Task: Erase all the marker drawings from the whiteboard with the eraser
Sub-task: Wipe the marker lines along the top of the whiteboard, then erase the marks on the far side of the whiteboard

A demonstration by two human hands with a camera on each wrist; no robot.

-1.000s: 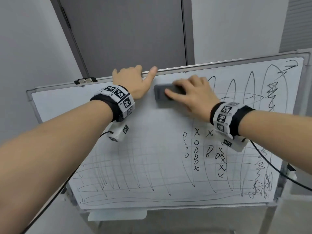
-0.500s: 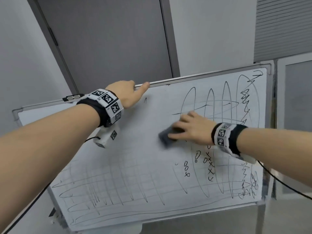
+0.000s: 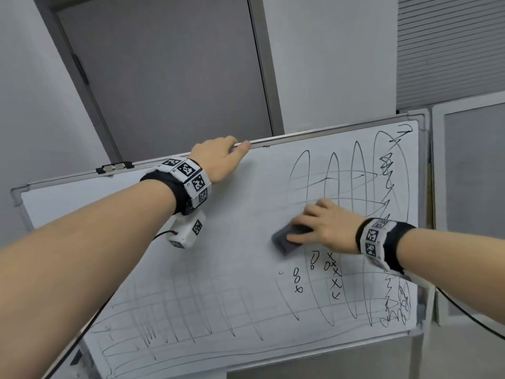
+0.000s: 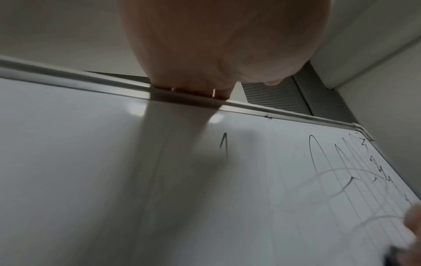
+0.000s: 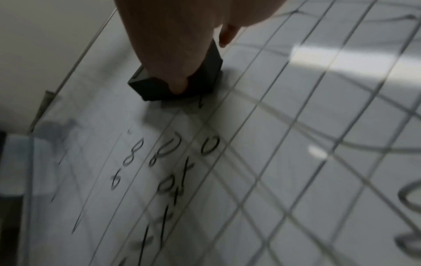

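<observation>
The tilted whiteboard (image 3: 224, 242) carries black marker loops, a grid, scribbles and small X and O marks (image 3: 332, 272) on its right and lower parts; its upper left is wiped. My right hand (image 3: 319, 228) grips the dark grey eraser (image 3: 287, 240) flat against the board, just above the X and O marks (image 5: 159, 162). In the right wrist view the thumb lies along the eraser (image 5: 164, 84). My left hand (image 3: 221, 157) grips the board's top rail (image 4: 91, 82), fingers curled over it, thumb along the edge.
A grey door (image 3: 164, 77) stands behind the board. A second framed panel (image 3: 470, 187) leans at the right. A metal clip (image 3: 114, 167) sits on the top rail at the left. Cables hang from both wristbands.
My right hand has dragged the eraser down from the top rail to mid-board, wiping marks on its way. The left hand kept its hold on the rail; the view shifted.
</observation>
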